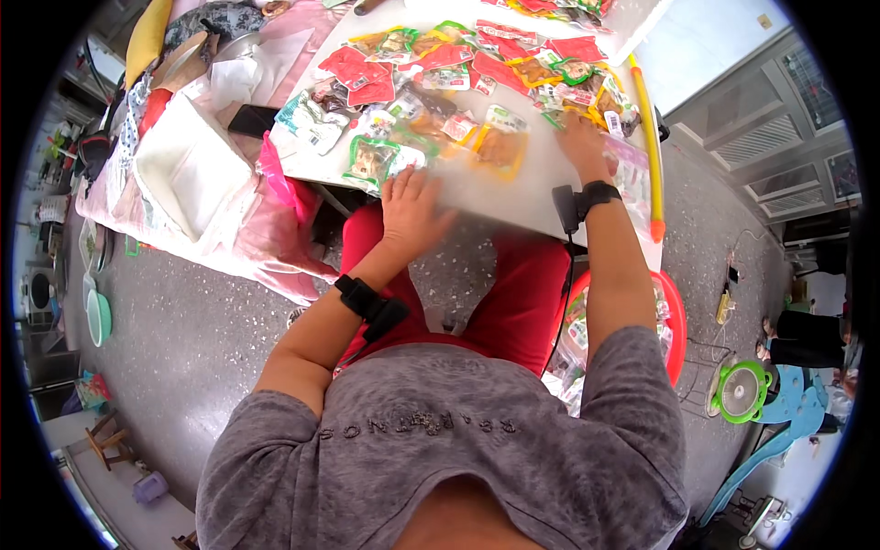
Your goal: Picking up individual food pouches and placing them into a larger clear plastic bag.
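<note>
My left hand (pixel 412 210) is at the table's near edge, palm down with the fingers apart. Its fingertips reach the lower side of a green-edged clear food packet (pixel 375 163). Farther right, my right hand (pixel 581 141) stretches toward a heap of small sealed packets (pixel 591 89); its fingertips are partly hidden among them, so any grip is unclear. Between my hands lies a yellow-edged packet (pixel 502 144), somewhat blurred. Red packets (pixel 357 72) and a white-and-teal packet (pixel 313 124) are spread over the white tabletop (pixel 474 196).
A yellow tube (pixel 646 144) runs along the table's right edge, beside a clear plastic bag (pixel 627 168). Below stands a red basin (pixel 677 323) holding packets. At left are a black phone (pixel 252 120), a white foam box (pixel 192 165) and pink cloth (pixel 240 258). Another person's legs (pixel 808 337) appear far right.
</note>
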Tool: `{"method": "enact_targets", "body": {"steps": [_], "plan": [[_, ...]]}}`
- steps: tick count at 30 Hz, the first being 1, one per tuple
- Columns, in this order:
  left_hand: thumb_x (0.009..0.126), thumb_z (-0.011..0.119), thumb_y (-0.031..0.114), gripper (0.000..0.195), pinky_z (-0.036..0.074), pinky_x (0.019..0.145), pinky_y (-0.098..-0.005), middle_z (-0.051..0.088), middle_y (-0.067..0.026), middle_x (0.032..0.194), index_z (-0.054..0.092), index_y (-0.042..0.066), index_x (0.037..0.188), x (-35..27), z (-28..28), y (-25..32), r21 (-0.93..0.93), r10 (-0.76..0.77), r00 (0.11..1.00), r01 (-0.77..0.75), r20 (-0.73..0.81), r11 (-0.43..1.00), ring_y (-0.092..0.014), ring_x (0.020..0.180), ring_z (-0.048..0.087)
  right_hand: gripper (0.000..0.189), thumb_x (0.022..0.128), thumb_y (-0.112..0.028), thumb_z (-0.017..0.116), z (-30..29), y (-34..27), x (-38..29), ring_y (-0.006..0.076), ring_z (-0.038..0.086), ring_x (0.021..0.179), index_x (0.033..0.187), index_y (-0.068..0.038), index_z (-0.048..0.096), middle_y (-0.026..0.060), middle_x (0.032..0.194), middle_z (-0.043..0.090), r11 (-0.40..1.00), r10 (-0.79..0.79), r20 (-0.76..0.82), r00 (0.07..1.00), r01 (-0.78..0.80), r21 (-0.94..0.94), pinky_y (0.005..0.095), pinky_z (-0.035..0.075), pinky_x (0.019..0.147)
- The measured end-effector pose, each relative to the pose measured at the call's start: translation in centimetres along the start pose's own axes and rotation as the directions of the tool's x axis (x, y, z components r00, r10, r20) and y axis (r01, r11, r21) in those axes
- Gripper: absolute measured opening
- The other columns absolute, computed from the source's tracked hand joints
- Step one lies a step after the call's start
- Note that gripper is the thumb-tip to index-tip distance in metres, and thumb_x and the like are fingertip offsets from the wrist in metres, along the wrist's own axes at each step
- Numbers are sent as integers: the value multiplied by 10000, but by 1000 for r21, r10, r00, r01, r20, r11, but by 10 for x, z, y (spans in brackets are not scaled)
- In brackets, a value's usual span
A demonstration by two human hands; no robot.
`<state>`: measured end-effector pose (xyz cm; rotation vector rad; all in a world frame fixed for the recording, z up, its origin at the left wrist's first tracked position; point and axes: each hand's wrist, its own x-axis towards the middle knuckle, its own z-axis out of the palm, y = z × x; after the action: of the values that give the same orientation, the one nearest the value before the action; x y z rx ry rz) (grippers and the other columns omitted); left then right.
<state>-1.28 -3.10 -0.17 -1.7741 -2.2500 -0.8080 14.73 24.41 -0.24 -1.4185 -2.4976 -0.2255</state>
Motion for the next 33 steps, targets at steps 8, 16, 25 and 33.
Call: {"method": "enact_targets", "body": {"steps": [8,16,25,33], "plan": [[590,593,301,448,200,878,-416,423,-115,1049,484,76,962,-8,-2,0,2,-16,1000,16,-20,1000,-271,1051,322,500,593,-394,565,-12,-7,-14,279,475,890,926,-35,461,149,903,507,992,-46,309,950,6,127,394,399,711],[598,591,266,408,197,877,-424,427,-111,1034,487,75,943,-11,-3,1,-49,6,999,-8,-37,999,-277,1041,327,452,583,-346,557,11,-21,-34,294,490,853,905,-43,462,138,861,513,976,-44,137,990,13,219,400,403,710],[618,595,120,351,341,802,-348,434,-150,986,473,43,938,-9,-6,21,-471,31,992,-87,-125,878,-316,937,412,356,586,-190,539,-48,-30,-78,298,494,788,898,-29,484,148,831,518,828,200,-155,968,-82,555,385,402,668],[770,461,164,339,387,739,-281,457,-90,960,380,18,1064,12,-19,50,-745,-96,766,576,635,-335,-179,880,457,395,528,-159,599,-89,-107,-156,326,457,822,878,-33,468,140,870,489,735,-281,-374,884,449,508,406,371,705]]}}
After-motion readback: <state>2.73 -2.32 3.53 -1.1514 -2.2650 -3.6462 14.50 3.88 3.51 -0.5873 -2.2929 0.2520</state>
